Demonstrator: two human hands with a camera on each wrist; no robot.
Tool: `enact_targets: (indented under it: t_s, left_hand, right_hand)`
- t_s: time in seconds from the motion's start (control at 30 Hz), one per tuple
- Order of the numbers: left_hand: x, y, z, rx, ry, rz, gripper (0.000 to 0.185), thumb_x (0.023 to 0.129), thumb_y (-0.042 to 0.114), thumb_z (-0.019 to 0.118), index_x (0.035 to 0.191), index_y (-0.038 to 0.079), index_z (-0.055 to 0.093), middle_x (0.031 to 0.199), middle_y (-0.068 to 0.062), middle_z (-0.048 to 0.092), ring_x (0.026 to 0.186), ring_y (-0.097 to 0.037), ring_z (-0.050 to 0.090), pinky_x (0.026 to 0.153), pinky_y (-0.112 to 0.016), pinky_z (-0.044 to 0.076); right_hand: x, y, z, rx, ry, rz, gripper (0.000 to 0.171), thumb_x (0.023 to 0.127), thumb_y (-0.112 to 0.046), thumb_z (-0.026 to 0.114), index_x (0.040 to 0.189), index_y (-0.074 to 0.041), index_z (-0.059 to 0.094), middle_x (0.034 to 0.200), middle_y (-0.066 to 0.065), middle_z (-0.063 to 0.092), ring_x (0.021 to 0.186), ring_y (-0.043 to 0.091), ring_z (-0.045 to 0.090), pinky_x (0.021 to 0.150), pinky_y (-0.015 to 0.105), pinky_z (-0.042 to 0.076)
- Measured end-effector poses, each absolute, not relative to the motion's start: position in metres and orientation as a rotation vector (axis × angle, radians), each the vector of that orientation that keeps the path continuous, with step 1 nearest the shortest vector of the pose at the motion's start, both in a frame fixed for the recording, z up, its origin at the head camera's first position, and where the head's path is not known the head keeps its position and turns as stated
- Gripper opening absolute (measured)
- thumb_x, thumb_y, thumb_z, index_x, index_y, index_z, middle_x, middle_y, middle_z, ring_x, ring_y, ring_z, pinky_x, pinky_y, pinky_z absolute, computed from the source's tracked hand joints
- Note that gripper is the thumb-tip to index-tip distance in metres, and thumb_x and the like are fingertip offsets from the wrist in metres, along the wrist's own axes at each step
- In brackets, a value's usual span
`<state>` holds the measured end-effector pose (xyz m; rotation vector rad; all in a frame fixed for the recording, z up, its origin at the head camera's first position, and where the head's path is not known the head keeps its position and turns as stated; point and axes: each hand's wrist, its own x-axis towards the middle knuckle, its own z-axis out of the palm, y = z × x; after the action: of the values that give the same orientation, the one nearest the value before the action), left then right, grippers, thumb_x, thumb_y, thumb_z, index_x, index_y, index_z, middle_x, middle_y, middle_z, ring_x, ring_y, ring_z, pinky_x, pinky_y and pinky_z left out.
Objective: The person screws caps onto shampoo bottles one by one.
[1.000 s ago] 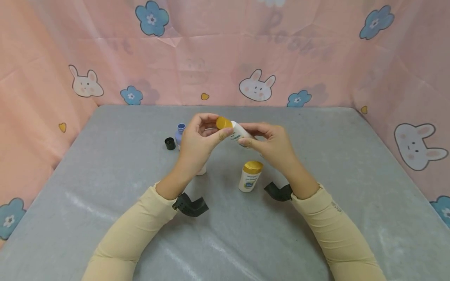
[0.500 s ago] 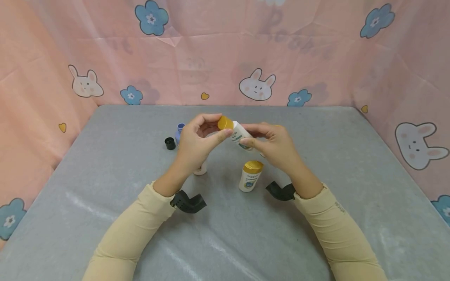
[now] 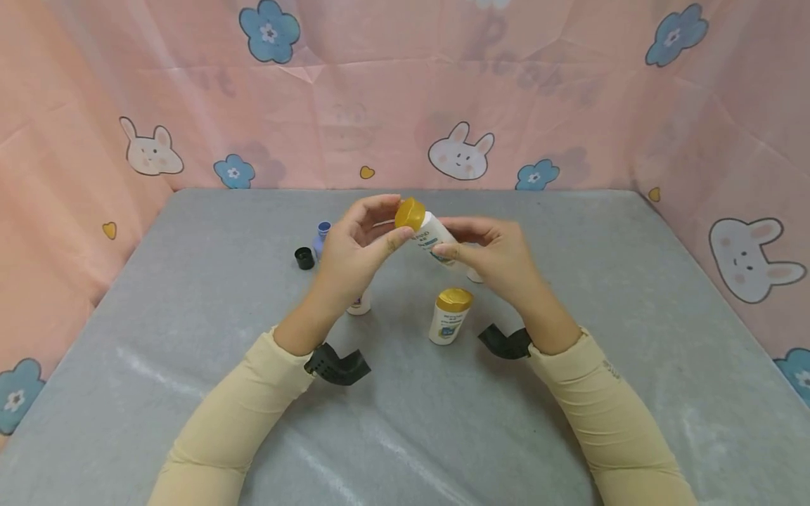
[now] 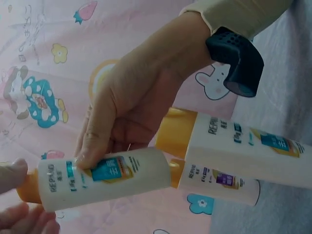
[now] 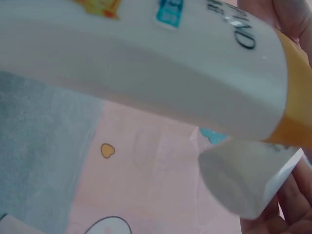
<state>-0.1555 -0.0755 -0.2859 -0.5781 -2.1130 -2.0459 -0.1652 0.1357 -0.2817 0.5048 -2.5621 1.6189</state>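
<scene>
1. Far left on the gray bench [image 3: 190,295]: a small black cap [image 3: 304,258], lying alone.
2. Just right of it: a little blue bottle [image 3: 323,235] with no cap on, half hidden behind the left hand.
3. Next: the left hand [image 3: 354,253], raised above the bench, fingers [image 3: 395,242] and thumb curled and pinching the yellow cap [image 3: 410,213].
4. Below that hand: a white bottle [image 3: 359,303] standing on the bench, mostly hidden.
5. On the left wrist: a black strap piece [image 3: 335,365], at the end of a cream sleeve [image 3: 234,422].
6. In the middle, up in the air between both hands: the held bottle [image 3: 435,239], white with blue marks, tilted, yellow cap pointing up and left.
7. Under it on the bench: another white bottle with a gold cap [image 3: 449,316], standing upright, touched by no hand.
8. Right of middle: the right hand [image 3: 500,263], fingers wrapped round the lower part of the held bottle, gripping it.
9. In the left wrist view: same held bottle [image 4: 105,178], with two more bottles close behind it.
10. All around: a pink cloth wall [image 3: 569,105] with bunnies and blue flowers.
</scene>
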Motion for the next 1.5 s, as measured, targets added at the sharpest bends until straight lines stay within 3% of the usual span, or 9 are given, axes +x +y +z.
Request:
enact_targets:
  t_s: [0.23, 0.43, 0.8, 1.03, 1.27, 1.5]
  left_hand:
    - [-0.1527, -0.0731, -0.2873, -0.521, -2.123, -1.963, 0.035, 0.092, 0.007, 0.07, 0.124, -0.002, 0.062, 0.125, -0.014, 0.065, 0.114, -0.022, 0.065, 0.099, -0.029, 0.055]
    - [-0.1529, -0.0736, -0.2885, -0.578, -2.116, -1.88, 0.034, 0.092, 0.007, 0.07, 0.124, -0.003, 0.063, 0.123, -0.016, 0.066, 0.112, -0.023, 0.066, 0.101, -0.031, 0.054]
    - [-0.1534, -0.0758, -0.2884, -0.69, -2.117, -1.877, 0.035, 0.095, 0.002, 0.064, 0.129, -0.004, 0.061, 0.129, -0.018, 0.064, 0.116, -0.025, 0.064, 0.102, -0.027, 0.053]
    - [-0.1546, -0.0739, -0.2884, -0.595, -2.124, -1.964, 0.033, 0.094, 0.007, 0.067, 0.126, -0.002, 0.062, 0.127, -0.014, 0.064, 0.115, -0.022, 0.066, 0.096, -0.026, 0.056]
    - [-0.1542, -0.0749, -0.2895, -0.633, -2.114, -1.903, 0.032, 0.093, 0.003, 0.066, 0.124, -0.005, 0.063, 0.124, -0.018, 0.065, 0.116, -0.025, 0.065, 0.097, -0.026, 0.056]
    - [-0.1553, -0.0751, -0.2895, -0.661, -2.124, -1.914, 0.032, 0.093, 0.002, 0.066, 0.124, -0.005, 0.064, 0.125, -0.018, 0.066, 0.116, -0.024, 0.064, 0.096, -0.026, 0.056]
  right_hand:
    - [-0.1623, 0.1325, -0.2841, 0.503, -2.585, 1.49, 0.032, 0.085, -0.019, 0.08, 0.114, -0.008, 0.075, 0.109, 0.01, 0.076, 0.101, 0.016, 0.069, 0.069, 0.017, 0.055]
    - [-0.162, 0.1322, -0.2836, 0.533, -2.585, 1.485, 0.03, 0.086, -0.014, 0.079, 0.114, -0.005, 0.074, 0.11, 0.014, 0.075, 0.102, 0.024, 0.07, 0.071, 0.015, 0.055]
    - [-0.1664, 0.1393, -0.2812, 0.557, -2.64, 1.619, 0.033, 0.087, -0.014, 0.077, 0.118, -0.003, 0.072, 0.11, 0.016, 0.075, 0.083, 0.003, 0.072, 0.074, 0.024, 0.061]
    - [-0.1651, 0.1385, -0.2793, 0.552, -2.645, 1.605, 0.033, 0.087, -0.017, 0.078, 0.117, -0.006, 0.073, 0.109, 0.014, 0.075, 0.085, 0.006, 0.071, 0.073, 0.023, 0.06]
    - [-0.1657, 0.1381, -0.2814, 0.614, -2.659, 1.59, 0.032, 0.088, -0.015, 0.076, 0.118, -0.005, 0.073, 0.109, 0.014, 0.075, 0.084, 0.007, 0.071, 0.075, 0.029, 0.062]
    - [-0.1668, 0.1401, -0.2824, 0.632, -2.662, 1.587, 0.031, 0.088, -0.012, 0.076, 0.117, -0.002, 0.072, 0.109, 0.016, 0.075, 0.08, 0.005, 0.071, 0.072, 0.024, 0.061]
